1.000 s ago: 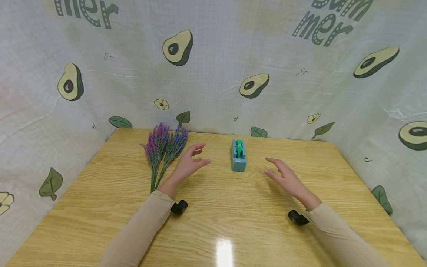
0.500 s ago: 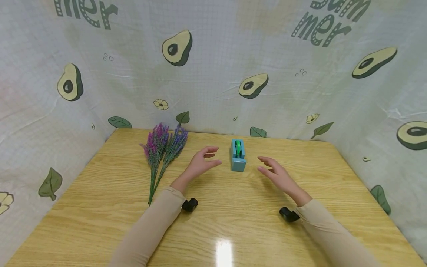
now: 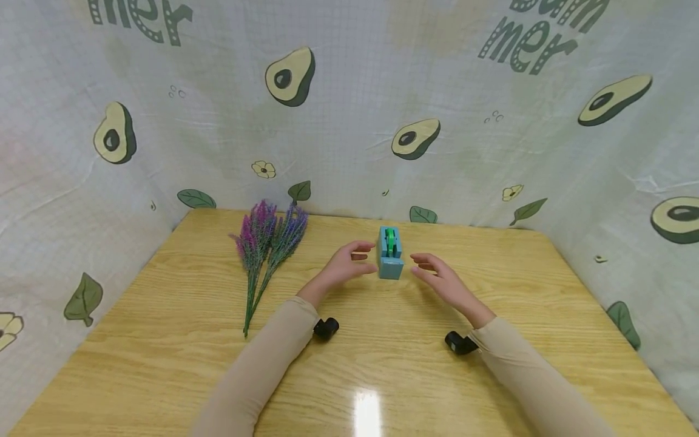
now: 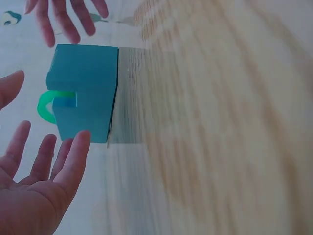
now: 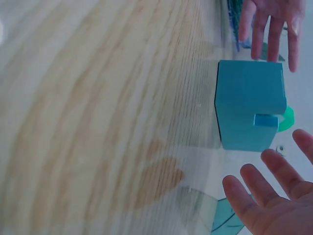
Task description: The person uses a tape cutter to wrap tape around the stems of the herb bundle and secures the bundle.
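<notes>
Far left: artificial lavender sprigs [image 3: 262, 252] lie flat on the tabletop [image 3: 164, 328], near its back-left corner. Magenta blooms on the left, blue-violet on the right, heads toward the back edge; green stems converge toward the front edge.

Next, my left sleeve [image 3: 256, 370], beige, reaching in over the front edge; black wrist camera [image 3: 326, 328] on the inner side of the wrist. My left hand [image 3: 347, 265] is up off the wood, right of the sprigs. Fingers released, loosely bent, thumb apart from them — nothing held.

A bright glare patch [image 3: 367, 416] sits near the front edge.

Then the tape dispenser [image 3: 391, 269]: blue-teal, upright, near the back edge and a bit right of that edge's middle. Long side runs front to back, solid block end facing the front edge. Green roll [image 3: 390, 238] sits in its slot, nearer the back edge.

Right of it, my right hand [image 3: 443, 281] — fingers also released, slightly curved toward the dispenser, holding nothing. The head view shows a small gap on each side, so both hands are just beside it.

Then the second black camera [image 3: 460, 343] and right sleeve [image 3: 532, 367]. Avocado-print cloth [image 3: 349, 73] hangs behind the back edge.
</notes>
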Demonstrator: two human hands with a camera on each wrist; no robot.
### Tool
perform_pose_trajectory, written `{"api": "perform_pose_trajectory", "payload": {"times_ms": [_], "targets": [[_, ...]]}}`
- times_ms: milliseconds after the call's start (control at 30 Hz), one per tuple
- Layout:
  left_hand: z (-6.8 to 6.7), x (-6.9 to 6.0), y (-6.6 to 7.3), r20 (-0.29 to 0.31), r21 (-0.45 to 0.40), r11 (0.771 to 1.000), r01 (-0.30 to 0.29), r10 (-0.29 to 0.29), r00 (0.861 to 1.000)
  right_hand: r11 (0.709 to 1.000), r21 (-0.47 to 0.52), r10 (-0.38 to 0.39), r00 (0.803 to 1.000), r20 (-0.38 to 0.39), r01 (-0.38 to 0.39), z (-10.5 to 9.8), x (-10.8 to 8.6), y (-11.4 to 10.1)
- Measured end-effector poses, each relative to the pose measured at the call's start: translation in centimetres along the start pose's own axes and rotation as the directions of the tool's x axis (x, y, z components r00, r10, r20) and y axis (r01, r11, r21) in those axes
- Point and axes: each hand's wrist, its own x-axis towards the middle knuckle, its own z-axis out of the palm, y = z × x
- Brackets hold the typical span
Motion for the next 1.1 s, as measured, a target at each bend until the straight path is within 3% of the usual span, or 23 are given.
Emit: {"api": "perform_pose_trajectory", "payload": {"times_ms": [333,567,700,933,1100], "targets": [[1.6,1.2,0.6,0.033,-0.023,0.999,0.047,-0.046,0.998,0.996,0.086,0.018,1.000,0.004,-0.018,1.5,1.6,-0.5],[2.4,1.5,0.8,0.011,-0.070,0.996,0.051,-0.050,0.999,0.990,0.125,0.062,0.998,0.002,-0.062,2.3,2.3,-0.6],[2.6,1.8,0.6,-0.007,-0.081,0.995,0.063,-0.064,0.998,0.980,0.160,0.122,0.992,-0.016,-0.118,2.4,2.7,-0.8],[2.6,2.1,0.3,-0.017,-0.072,0.996,0.053,-0.054,0.998,0.982,0.116,0.156,0.986,-0.067,-0.147,2.8,3.3,-1.3],[2.6,2.0,0.3,-0.028,-0.084,0.995,0.045,-0.048,0.998,0.965,0.180,0.211,0.974,-0.087,-0.193,3.3,3.7,-0.9]]}}
